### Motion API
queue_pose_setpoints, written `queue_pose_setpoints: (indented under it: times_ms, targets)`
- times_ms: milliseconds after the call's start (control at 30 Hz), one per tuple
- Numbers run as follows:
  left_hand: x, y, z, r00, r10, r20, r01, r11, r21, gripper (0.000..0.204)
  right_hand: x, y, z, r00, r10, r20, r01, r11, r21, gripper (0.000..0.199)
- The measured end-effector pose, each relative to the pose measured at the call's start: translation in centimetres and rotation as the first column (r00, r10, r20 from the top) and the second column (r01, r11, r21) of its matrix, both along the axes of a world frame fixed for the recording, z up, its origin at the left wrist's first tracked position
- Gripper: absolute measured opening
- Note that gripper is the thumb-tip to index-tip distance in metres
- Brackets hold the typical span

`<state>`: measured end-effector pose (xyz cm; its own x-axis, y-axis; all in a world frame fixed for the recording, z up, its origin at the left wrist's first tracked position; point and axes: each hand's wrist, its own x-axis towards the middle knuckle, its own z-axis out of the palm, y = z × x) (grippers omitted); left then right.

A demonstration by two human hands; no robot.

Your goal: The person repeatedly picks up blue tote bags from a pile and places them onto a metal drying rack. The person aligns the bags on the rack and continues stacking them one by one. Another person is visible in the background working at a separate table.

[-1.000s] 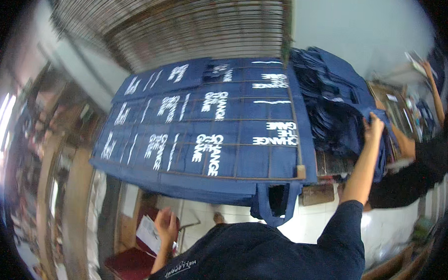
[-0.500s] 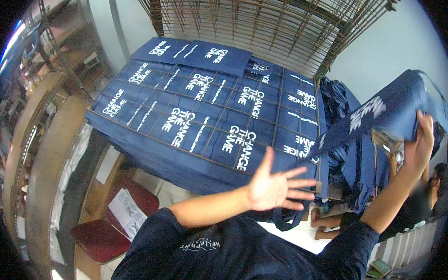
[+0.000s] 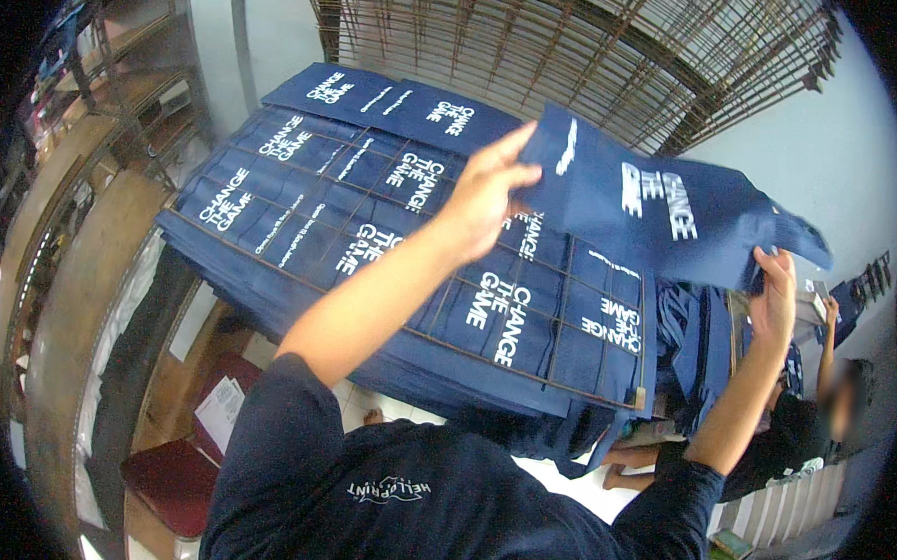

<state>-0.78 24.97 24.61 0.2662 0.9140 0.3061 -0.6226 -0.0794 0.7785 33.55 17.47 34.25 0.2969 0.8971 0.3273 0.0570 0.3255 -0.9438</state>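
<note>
A navy fabric bag [image 3: 597, 191] with white lettering is stretched in the air between my two hands, above the right part of a rack. My left hand [image 3: 487, 197] is at its left edge, thumb and fingers closing on the fabric. At the lower right corner, my right hand [image 3: 774, 299] grips the bag between thumb and fingers. The bag's right end is folded and blurred. Beneath it lies a wire rack [image 3: 428, 334] spread with similar printed navy pieces [image 3: 234, 199]. Two more printed pieces [image 3: 376, 102] lie along its far edge.
Stacked empty wire racks [image 3: 579, 45] stand tilted up at the back. Piled navy fabric [image 3: 701, 336] hangs right of the rack. Someone in dark clothes [image 3: 787, 435] sits low at the right. A red chair [image 3: 169, 483] with papers [image 3: 220, 410] and wooden shelving [image 3: 98, 295] are at left.
My right hand has brought the bag leftward over the rack. My left hand, open and spread before, has reached up and forward and taken the bag's left edge. The bag is now spread flatter.
</note>
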Motion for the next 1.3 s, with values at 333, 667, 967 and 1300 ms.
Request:
queue_pose_setpoints:
  times_ms: [333,667,967,1300]
  targets:
    - [-13.8,-1.1,-1.1,0.731,0.667,-0.141,-0.632,0.741,0.229,0.07,-1.3,22.9,-18.1,0.975,0.107,-0.197,-0.157,0.953,-0.259,0.027]
    - [-29.2,-25.0,-21.9,-0.05,0.862,-0.504,-0.995,-0.089,-0.053,0.045,-2.2,30.5,-25.4,0.986,-0.102,-0.132,0.027,0.879,-0.475,0.019]
    - [-27.8,-49.7,-59.2,0.406,0.443,-0.799,-0.913,0.166,-0.373,0.037,-0.1,32.9,-26.3,0.981,-0.094,-0.168,-0.004,0.863,-0.505,0.024]
    - [-26.0,-48.1,-52.6,0.255,-0.135,-0.958,-0.889,0.357,-0.287,0.053,0.2,34.3,-26.5,0.984,-0.068,-0.167,-0.031,0.848,-0.53,0.027]
